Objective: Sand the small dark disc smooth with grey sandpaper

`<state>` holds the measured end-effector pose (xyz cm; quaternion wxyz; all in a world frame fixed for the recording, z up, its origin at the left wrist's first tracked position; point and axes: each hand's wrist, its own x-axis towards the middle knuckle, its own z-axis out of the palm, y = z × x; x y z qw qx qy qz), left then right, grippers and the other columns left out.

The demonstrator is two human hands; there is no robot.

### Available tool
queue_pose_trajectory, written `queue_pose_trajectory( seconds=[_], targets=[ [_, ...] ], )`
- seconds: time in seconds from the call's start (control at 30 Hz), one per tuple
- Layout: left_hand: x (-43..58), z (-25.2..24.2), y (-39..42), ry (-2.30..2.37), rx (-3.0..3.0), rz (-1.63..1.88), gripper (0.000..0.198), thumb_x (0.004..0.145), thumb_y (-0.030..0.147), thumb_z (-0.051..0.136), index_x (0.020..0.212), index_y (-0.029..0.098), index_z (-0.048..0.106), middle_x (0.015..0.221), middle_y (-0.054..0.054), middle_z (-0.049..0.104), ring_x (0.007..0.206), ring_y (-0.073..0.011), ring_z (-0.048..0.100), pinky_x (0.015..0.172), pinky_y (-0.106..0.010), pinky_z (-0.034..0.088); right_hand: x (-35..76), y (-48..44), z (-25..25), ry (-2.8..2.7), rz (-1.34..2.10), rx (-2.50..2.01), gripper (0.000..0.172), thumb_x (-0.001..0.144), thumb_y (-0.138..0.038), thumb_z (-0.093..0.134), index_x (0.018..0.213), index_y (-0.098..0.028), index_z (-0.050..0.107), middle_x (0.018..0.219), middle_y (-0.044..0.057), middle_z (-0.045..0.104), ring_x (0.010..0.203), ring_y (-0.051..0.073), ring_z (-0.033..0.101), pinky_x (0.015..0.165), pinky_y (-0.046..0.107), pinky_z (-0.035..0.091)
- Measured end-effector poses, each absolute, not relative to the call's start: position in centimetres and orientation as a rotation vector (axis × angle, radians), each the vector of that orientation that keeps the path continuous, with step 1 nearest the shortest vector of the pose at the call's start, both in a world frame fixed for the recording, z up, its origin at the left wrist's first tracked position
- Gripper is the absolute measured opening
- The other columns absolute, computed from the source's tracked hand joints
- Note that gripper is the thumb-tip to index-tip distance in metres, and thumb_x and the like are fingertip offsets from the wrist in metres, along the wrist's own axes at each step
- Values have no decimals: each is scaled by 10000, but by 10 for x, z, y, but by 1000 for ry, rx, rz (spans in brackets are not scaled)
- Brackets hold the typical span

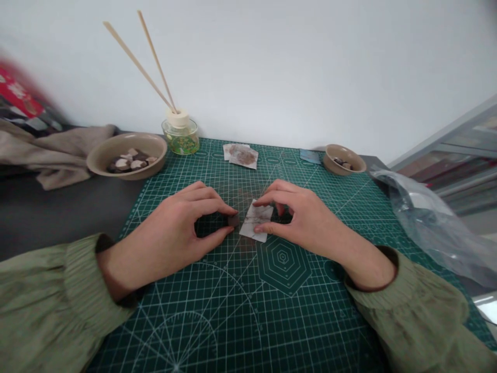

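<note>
My left hand (186,223) pinches a small dark block (233,220) between thumb and fingertips, low over the green cutting mat (229,321). Just to the right, a small whitish card with dark marks (258,223) lies tilted in front of my right hand (289,210). The thumb and a finger of that hand rest on the card's right part, holding it. A narrow gap separates the block from the card's left edge.
A large beige bowl with pieces (128,171) stands at the left beside a cloth (73,147). Behind are a reed diffuser (181,135) and brown-stained cards (244,156). A smaller bowl (344,167), a bluish paper (309,156) and a clear plastic bag (430,217) are at right.
</note>
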<state>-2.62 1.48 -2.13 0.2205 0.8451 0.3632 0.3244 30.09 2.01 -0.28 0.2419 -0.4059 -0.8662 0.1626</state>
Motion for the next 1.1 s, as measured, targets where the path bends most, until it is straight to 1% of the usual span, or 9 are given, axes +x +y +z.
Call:
queue_pose_trajectory(
  seconds=[0.17,0.37,0.53,0.67,0.73,0.83,0.9,1.0,1.1],
  targets=[
    [-26,-21,15,1000,2344,876,222,1153,462,869,1268,335,1009,1181,-72,945,1156,-338,857,1115,-500,740,300,18,1,-2374,494,-1088,201,1066,-193,1094,1207,-262,969,1248,29,893,838,176,786,782,348,638],
    [-25,-19,15,952,2375,888,209,1147,403,880,1287,307,1002,1217,-76,958,1181,-331,869,1119,-502,746,297,18,4,-2305,546,-1126,537,886,-268,1252,1330,-240,952,1234,42,916,913,218,784,814,362,618],
    [-25,-18,13,948,2391,940,286,1152,407,926,1393,259,974,1294,-88,970,1219,-329,900,1122,-483,749,294,19,4,-2204,583,-1021,168,1066,-98,1031,1141,-226,951,1014,4,890,794,166,751,682,297,540],
    [-22,-12,8,945,2373,1065,521,1174,481,972,1631,249,874,1309,-80,973,1098,-277,918,1047,-422,775,287,13,4,-2071,493,-866,142,1121,-76,921,1111,-211,962,1060,43,908,788,155,764,637,281,532],
    [-19,-8,5,900,2370,1122,350,1223,413,923,1539,265,905,1227,-48,971,1016,-225,917,982,-350,773,282,9,2,-2042,462,-759,175,1104,-44,926,1088,-213,968,1023,37,900,769,144,763,625,268,532],
    [-15,-3,1,824,2385,1193,88,1243,250,857,1230,261,944,1125,-19,973,974,-173,929,901,-255,746,277,6,1,-2038,481,-656,177,1119,-43,944,1088,-218,951,1010,30,893,793,137,780,641,248,552],
    [-15,-2,0,807,2399,1235,136,1220,169,847,1149,246,933,1092,-17,976,953,-158,934,881,-229,737,278,6,1,-2030,547,-630,131,1107,-128,1020,1160,-220,943,1123,55,913,862,151,813,670,246,594],
    [-16,-1,0,824,2417,1291,143,1204,137,853,1161,240,942,1120,-35,984,967,-165,942,918,-244,751,280,7,5,-1931,827,-758,364,1125,-457,1072,1360,-223,923,1278,101,906,941,194,850,699,280,656],
    [-17,-1,-1,824,2437,1307,151,1220,162,852,1165,261,952,1179,-37,989,1005,-168,946,957,-261,759,278,8,8,-1804,1197,-946,562,1209,-719,914,1429,-202,904,1136,94,922,825,200,846,686,313,680]
  ],
)
